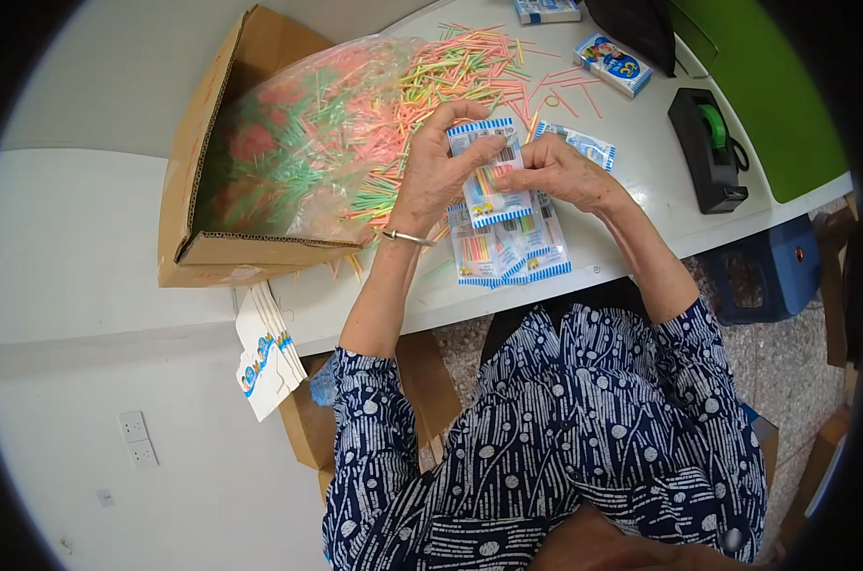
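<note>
Between both hands, above the table, is a small clear packet (500,204) with blue-striped ends and pink, yellow and orange sticks showing inside. My left hand (435,169) grips its left side, thumb across the upper front. My right hand (563,173) pinches its right edge with thumb and fingers. Several similar filled packets (471,255) lie overlapping on the table just below it. Another blue-and-white packet (593,148) is partly hidden behind my right hand. Beyond my left hand spreads a heap of thin pastel sticks (455,71) in pink, green and yellow.
A cardboard box (269,251) on its side holds a clear plastic bag (331,124) of sticks at left. At right stand a black tape dispenser (693,157) and a small printed carton (612,65). Flat white cartons (265,352) hang at the table's front left edge.
</note>
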### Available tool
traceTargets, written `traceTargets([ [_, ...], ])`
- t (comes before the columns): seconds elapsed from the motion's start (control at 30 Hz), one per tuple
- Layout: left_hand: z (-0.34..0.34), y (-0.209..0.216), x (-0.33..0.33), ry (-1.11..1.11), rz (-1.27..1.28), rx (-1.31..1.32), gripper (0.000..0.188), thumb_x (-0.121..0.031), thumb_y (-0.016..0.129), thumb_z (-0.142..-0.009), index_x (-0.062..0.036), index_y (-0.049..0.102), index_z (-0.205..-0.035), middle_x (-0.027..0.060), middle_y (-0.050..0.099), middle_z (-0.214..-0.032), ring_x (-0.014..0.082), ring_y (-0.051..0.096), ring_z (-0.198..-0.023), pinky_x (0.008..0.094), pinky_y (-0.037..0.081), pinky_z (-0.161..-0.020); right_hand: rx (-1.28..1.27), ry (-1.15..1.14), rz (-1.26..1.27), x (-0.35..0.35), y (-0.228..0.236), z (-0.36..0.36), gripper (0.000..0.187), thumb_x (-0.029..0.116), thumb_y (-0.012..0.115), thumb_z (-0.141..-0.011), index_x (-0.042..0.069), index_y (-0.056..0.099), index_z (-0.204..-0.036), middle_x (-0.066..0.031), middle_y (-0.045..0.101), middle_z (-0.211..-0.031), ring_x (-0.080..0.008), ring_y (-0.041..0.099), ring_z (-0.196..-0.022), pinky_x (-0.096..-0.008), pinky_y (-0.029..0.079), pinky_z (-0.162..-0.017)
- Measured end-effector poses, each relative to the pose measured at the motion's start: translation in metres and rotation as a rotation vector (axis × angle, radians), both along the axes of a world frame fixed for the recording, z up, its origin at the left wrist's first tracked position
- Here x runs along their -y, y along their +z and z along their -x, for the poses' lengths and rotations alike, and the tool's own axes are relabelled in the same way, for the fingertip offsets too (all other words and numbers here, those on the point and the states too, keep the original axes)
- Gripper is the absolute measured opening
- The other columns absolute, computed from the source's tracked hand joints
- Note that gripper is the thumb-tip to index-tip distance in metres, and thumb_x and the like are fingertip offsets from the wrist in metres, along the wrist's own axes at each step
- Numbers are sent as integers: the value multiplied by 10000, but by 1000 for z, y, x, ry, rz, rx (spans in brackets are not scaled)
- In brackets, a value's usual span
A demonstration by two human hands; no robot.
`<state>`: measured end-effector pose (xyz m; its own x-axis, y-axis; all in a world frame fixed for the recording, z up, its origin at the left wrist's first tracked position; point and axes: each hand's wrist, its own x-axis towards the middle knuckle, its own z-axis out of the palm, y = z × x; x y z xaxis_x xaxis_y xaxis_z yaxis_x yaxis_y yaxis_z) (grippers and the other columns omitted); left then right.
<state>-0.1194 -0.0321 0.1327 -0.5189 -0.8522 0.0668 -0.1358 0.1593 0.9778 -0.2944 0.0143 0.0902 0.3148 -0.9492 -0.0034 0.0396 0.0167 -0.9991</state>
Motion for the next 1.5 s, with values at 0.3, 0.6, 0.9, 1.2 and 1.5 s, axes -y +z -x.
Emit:
traceTargets([
  [0.3,-5,-13,-14,34,223,1,314,-62,666,-812,-8,528,-1089,38,583,-981,117,594,-884,240,497,-732,66,65,-91,-1,-23,-11,331,283,767,-740,75,602,-542,81,412,-495,-20,321,-474,-238,201,-431],
  [0.6,-27,-22,-31,34,93,-5,292,-52,662,-818,3,547,-1080,48,591,-1002,118,592,-913,247,504,-770,-232,214,-143,-17,7,-12,316,315,740,-762,21,651,-691,8,547,-641,-44,447,-593,-245,321,-493],
  [0.9,-63,-42,-53,141,328,525,332,-127,716,-764,-3,580,-1040,105,629,-992,236,572,-957,331,471,-785,-787,-571,460,8,-51,57,327,321,689,-768,5,682,-851,-105,617,-878,-242,549,-893,-359,440,-807],
  [1.2,-20,-40,-25,109,635,443,341,-172,718,-750,-21,594,-1029,138,577,-1090,313,495,-1064,395,400,-910,-787,-558,435,10,-58,65,257,219,635,-838,5,677,-973,-99,611,-993,-249,530,-980,-345,421,-868],
  [1.5,42,-39,16,66,407,104,257,-172,699,-774,-6,644,-962,104,647,-884,200,582,-847,330,460,-768,-318,-477,433,1,-17,53,293,163,669,-830,-11,641,-1063,-90,621,-997,-174,562,-939,-290,448,-792],
])
